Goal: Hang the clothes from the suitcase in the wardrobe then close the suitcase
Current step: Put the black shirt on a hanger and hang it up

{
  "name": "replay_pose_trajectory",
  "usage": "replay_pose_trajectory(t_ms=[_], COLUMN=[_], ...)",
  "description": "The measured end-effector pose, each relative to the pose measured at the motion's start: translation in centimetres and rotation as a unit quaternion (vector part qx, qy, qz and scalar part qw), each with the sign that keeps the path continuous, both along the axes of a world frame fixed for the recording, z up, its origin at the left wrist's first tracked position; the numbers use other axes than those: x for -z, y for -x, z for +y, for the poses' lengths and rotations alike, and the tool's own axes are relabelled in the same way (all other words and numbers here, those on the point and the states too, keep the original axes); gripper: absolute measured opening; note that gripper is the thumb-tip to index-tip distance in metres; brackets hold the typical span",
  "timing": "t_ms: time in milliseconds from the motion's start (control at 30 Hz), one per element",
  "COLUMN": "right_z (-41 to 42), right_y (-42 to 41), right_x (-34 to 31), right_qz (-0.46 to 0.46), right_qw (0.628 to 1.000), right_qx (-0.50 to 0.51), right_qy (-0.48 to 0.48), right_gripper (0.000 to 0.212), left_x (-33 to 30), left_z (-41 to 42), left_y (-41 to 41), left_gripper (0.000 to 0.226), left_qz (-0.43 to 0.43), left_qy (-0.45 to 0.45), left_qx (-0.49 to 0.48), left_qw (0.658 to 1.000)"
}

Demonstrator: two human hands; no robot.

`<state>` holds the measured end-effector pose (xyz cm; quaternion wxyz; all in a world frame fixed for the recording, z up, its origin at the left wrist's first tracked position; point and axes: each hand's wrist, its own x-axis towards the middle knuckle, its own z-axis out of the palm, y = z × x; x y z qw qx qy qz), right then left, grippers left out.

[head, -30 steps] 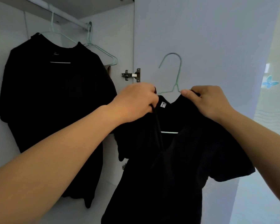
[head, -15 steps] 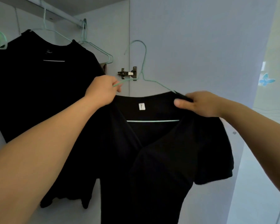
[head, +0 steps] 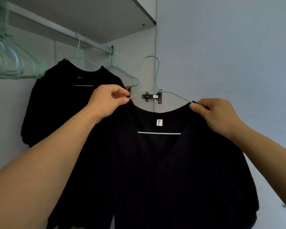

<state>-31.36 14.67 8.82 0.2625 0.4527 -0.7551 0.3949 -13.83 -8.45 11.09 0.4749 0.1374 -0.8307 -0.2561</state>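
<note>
Both forearms are bare to the frame edge, and the hands, left hand (head: 106, 100) and right hand (head: 216, 116), are ungloved.

rail (head: 59, 31) | hung: black shirt (head: 59, 103) (on green hanger (head: 82, 58)) | empty hangers (head: 15, 63) left

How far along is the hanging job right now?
Done: one black shirt already hangs on the rail. In hand: the left hand and right hand hold a second black garment by its green hanger, not yet hooked. Left: hook it on; the suitcase isn't in view.
</note>
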Motion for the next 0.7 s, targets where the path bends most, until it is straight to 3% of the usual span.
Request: replay_pose_trajectory(t_ms=[133,167,267,333,400,700], right_z=[-4.5,-5.7,-9.4,-11.6,-13.5,-24.2], right_y=[-2.0,-2.7,-4.6,-6.0,-7.7,-10.2], right_x=[-2.6,-3.4,-5.6,-6.9,-8.2,-14.0], right_qz=[-0.016,-0.03,-0.09,-0.172,-0.222,-0.076], right_qw=[1.0,0.999,0.994,0.978,0.959,0.976], right_qx=[-0.002,-0.008,-0.041,-0.107,-0.172,-0.199], right_qy=[0.005,0.014,0.035,0.047,0.034,0.05], right_gripper=[0.04,0.037,0.035,0.033,0.016,0.013], left_x=[-0.9,-1.2,-1.6,-2.0,-2.4,-6.3], left_z=[-3.0,-3.6,-5.1,-5.7,-6.6,-12.4], left_y=[-1.4,-1.6,-1.4,-1.5,-1.6,-3.6], left_gripper=[0.008,0.013,0.054,0.065,0.069,0.067], left_qz=[0.055,0.055,0.005,-0.002,0.005,0.075], left_qy=[0.009,-0.008,-0.104,-0.121,-0.112,-0.046], left_qx=[-0.198,-0.204,-0.09,-0.067,-0.073,-0.192], left_qw=[0.979,0.977,0.991,0.99,0.991,0.978])
